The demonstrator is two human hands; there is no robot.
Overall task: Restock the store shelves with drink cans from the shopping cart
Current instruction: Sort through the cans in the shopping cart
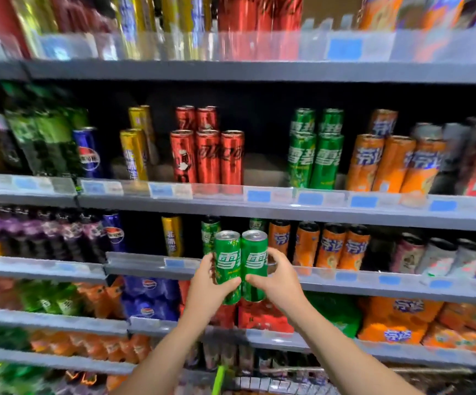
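Note:
Two tall green drink cans stand side by side in my hands, upright, in front of the third shelf's edge [151, 266]. My left hand [206, 289] grips the left green can [226, 260]. My right hand [278, 280] grips the right green can [255, 258]. Just behind them, on that shelf, stand more green cans [209, 230] of the same kind, partly hidden. The wire rim of the shopping cart [273, 384] shows at the bottom edge, below my forearms.
The shelf above carries yellow, red [206, 155], green [315, 158] and orange [392, 163] cans, with a gap between red and green. Orange cans [330, 246] stand right of my hands, a yellow can [171, 236] to the left. Lower shelves hold multipacks.

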